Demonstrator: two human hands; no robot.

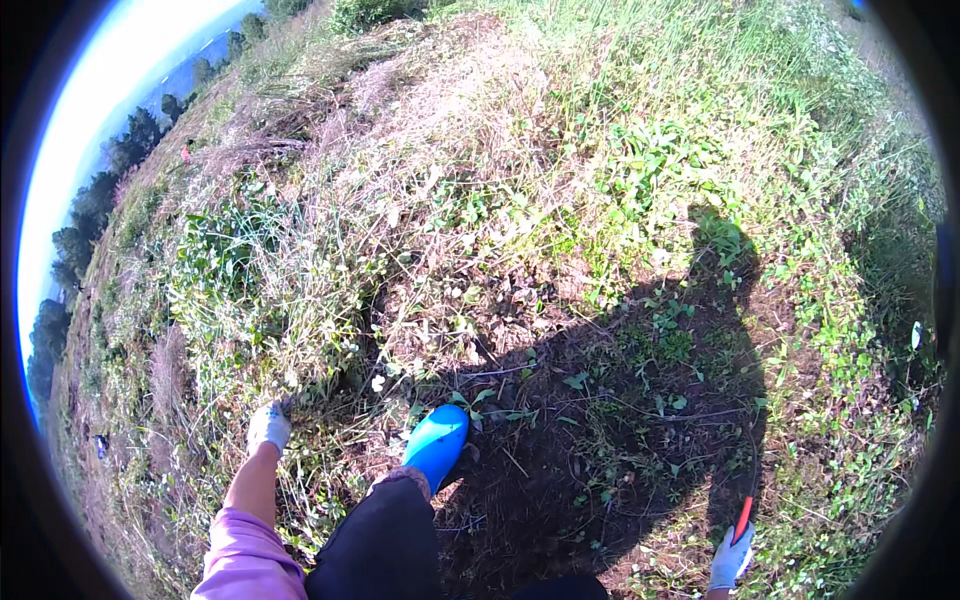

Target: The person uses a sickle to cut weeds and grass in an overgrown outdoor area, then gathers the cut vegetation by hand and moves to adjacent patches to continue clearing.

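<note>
My left hand, in a whitish work glove, is at the edge of a clump of weeds left of my foot. Its fingers are partly lost among the stems, so I cannot tell if they grip any. Low on the right, my right hand, also gloved, is closed around a hand tool with an orange handle. The tool's working end is not clear against the shaded ground. Between the hands, my blue rubber boot stands on trampled soil and leaves.
My shadow darkens the ground ahead and to the right. Dry cut stalks lie uphill, and taller green grass grows beyond. Leafy low weeds cover the right side. Dark trees line the slope's far left edge.
</note>
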